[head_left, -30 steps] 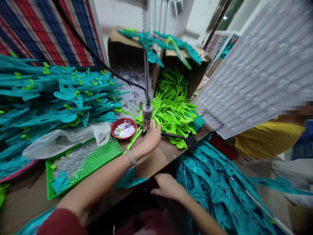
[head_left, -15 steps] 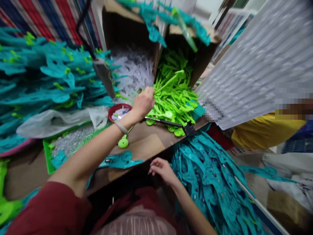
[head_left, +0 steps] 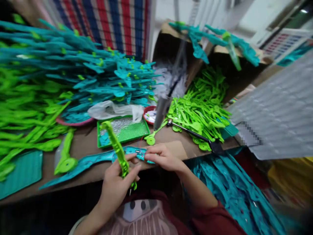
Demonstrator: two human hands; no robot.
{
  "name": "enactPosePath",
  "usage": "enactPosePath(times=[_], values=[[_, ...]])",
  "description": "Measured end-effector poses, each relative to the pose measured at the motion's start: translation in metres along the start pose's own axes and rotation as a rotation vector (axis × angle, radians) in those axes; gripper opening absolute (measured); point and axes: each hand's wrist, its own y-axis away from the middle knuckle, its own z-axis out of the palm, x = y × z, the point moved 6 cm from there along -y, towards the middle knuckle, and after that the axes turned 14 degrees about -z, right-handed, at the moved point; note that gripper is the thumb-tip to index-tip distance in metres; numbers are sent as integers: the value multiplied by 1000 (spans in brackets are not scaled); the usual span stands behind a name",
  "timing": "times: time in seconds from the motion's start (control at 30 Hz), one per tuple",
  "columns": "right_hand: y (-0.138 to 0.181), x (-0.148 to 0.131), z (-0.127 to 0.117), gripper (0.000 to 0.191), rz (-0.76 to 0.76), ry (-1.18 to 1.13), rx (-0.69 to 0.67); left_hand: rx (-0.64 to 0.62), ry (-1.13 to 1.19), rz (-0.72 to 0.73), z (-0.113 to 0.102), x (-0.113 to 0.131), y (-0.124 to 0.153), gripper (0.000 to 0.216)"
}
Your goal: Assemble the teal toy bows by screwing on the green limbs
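Observation:
My left hand [head_left: 117, 182] is closed around a long lime-green plastic piece [head_left: 116, 147] that sticks up and away from me. My right hand [head_left: 162, 158] pinches the round end of a long teal plastic piece [head_left: 90, 160] lying along the near edge of the brown table [head_left: 161, 137]. The two hands are close together at the table's front edge. A hanging metal screwdriver tool [head_left: 162, 109] sits just beyond them, over the table.
Big stacks of teal pieces [head_left: 93, 75] and lime-green pieces [head_left: 22, 101] fill the left. A green tray [head_left: 123, 130] of small screws, a red bowl [head_left: 149, 114], a loose green pile [head_left: 202, 107], cardboard boxes [head_left: 171, 42] and a teal heap [head_left: 232, 192] lie around. A white ribbed sheet [head_left: 278, 107] stands right.
My left hand came back from the green pile with a green piece. My right hand rose from below the table edge and took hold of the teal piece. The view swung left.

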Motion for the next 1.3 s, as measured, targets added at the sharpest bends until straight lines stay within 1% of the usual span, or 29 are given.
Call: enactPosePath(times=[0.03,0.07,0.13,0.17,0.23,0.27,0.3,0.33,0.4,0.43,0.47,0.5,0.53,0.6,0.67,0.7,0.73,0.8,0.83,0.87,0.9,0.93,0.97,1.0,1.03,1.1,1.17,1.23,1.3], values=[[-4,1,14,45,67,-89,-81,-15,13,38,-5,3,0,31],[-6,3,25,47,134,-164,-149,-59,29,77,-8,5,0,29],[-5,9,42,50,258,-273,-299,-170,43,187,-14,9,-1,20],[-2,13,48,51,306,-294,-386,-201,36,259,-18,10,-1,17],[2,18,53,53,355,-231,-535,-212,-19,409,-25,10,0,18],[2,19,51,52,346,-125,-551,-195,-62,465,-29,8,0,20],[-1,18,47,49,308,30,-509,-156,-111,500,-33,5,0,23],[-5,13,42,42,243,209,-416,-99,-170,519,-37,2,-2,27],[-12,-7,37,23,59,517,-163,41,-303,559,-44,-4,-4,34],[-13,-17,41,25,-26,596,-62,108,-366,592,-46,-5,-3,37],[-13,-24,48,35,-81,611,-14,156,-416,629,-48,-6,-3,39],[-15,-25,60,44,-98,566,-25,183,-447,655,-48,-7,-2,40],[-16,-21,72,47,-72,479,-66,199,-455,660,-49,-9,-3,40],[-20,-3,93,39,62,265,-137,231,-421,572,-53,-13,-7,39],[-23,16,97,28,152,164,-107,220,-313,354,-59,-21,-16,37],[-25,23,93,23,158,179,-75,168,-229,202,-61,-28,-21,37],[-27,28,87,19,143,222,-49,78,-125,33,-60,-37,-25,37],[-29,31,72,17,95,295,-26,-172,122,-294,-53,-51,-26,38],[-31,31,64,17,79,297,-13,-299,253,-426,-48,-55,-22,43],[-32,28,56,17,69,279,2,-415,373,-524,-44,-56,-18,52],[-34,25,49,16,58,258,10,-508,466,-585,-41,-54,-15,61],[-37,20,44,16,45,244,-7,-581,512,-619,-39,-52,-12,69],[-40,15,43,17,26,246,-62,-632,509,-638,-37,-50,-10,72],[-44,9,46,17,1,269,-158,-663,455,-645,-36,-49,-9,70],[-47,5,51,17,-30,315,-281,-676,358,-633,-35,-48,-10,64],[-52,-1,62,17,-88,434,-540,-652,133,-553,-35,-44,-14,46],[-56,-2,65,16,-116,524,-712,-659,10,-472,-35,-36,-17,34],[-61,-5,61,16,-132,516,-781,-762,63,-482,-34,-28,-15,35],[-68,-12,54,16,-172,446,-806,-890,180,-569,-33,-20,-10,44]])
